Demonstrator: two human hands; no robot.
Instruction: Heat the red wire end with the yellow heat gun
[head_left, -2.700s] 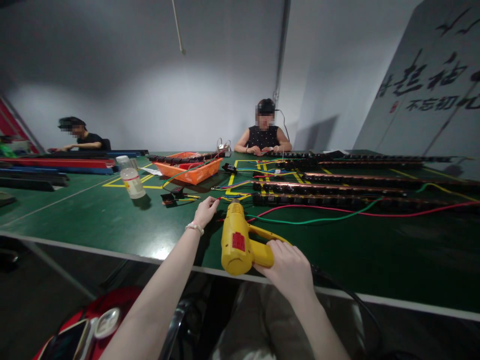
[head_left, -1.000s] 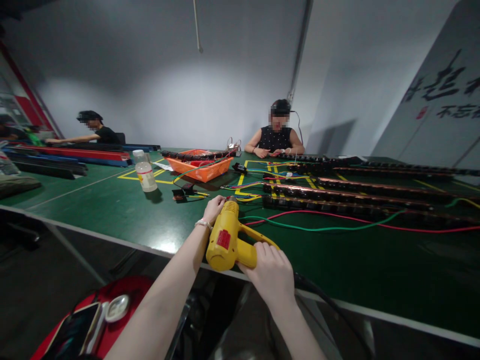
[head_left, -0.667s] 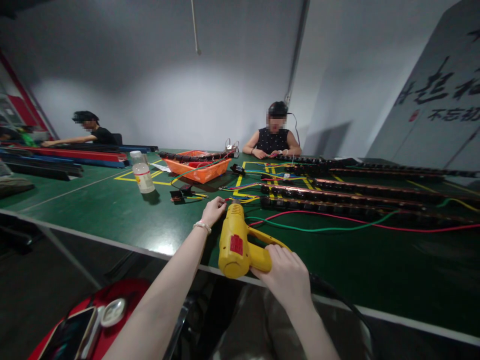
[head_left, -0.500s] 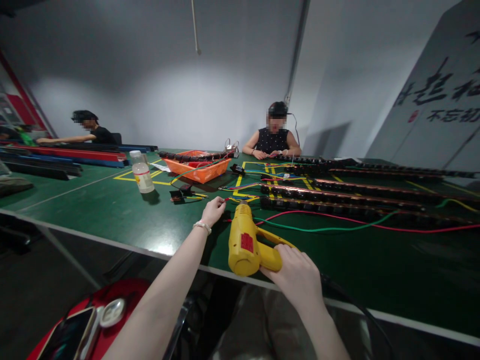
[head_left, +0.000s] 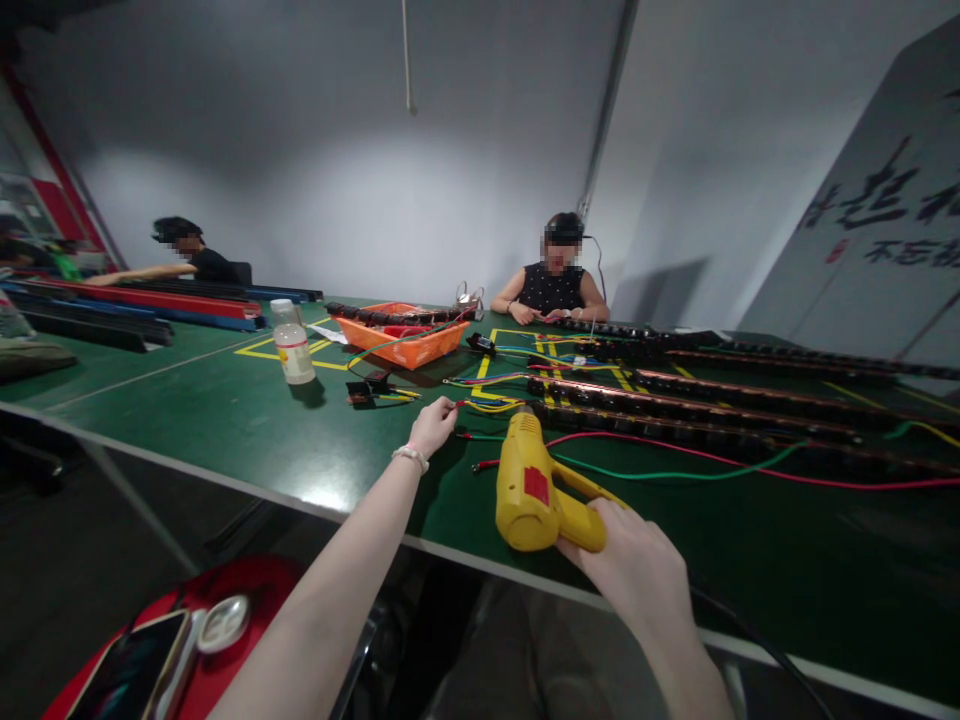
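My right hand (head_left: 637, 555) is wrapped round the handle of a yellow heat gun (head_left: 526, 490), whose nozzle points away from me toward the wires. My left hand (head_left: 435, 425) pinches the end of a bundle of thin coloured wires (head_left: 491, 406), with a bit of red at the fingertips. This bundle runs right to a long black and copper-coloured strip (head_left: 600, 420). Below the bundle, a green wire (head_left: 675, 472) and a red wire (head_left: 750, 470) curve across the table, their ends lying left of the heat gun.
An orange basket (head_left: 405, 350) holds a dark strip. Left of it stands a plastic bottle (head_left: 292, 345); small black connectors (head_left: 371, 390) lie nearby. A co-worker (head_left: 559, 285) sits opposite, another person (head_left: 191, 255) at far left. A phone (head_left: 131, 670) rests on a red stool (head_left: 255, 580).
The heat gun in my right hand has moved right, away from my left hand, uncovering the red and green wire ends. My left hand keeps its pinch. The view has shifted slightly.
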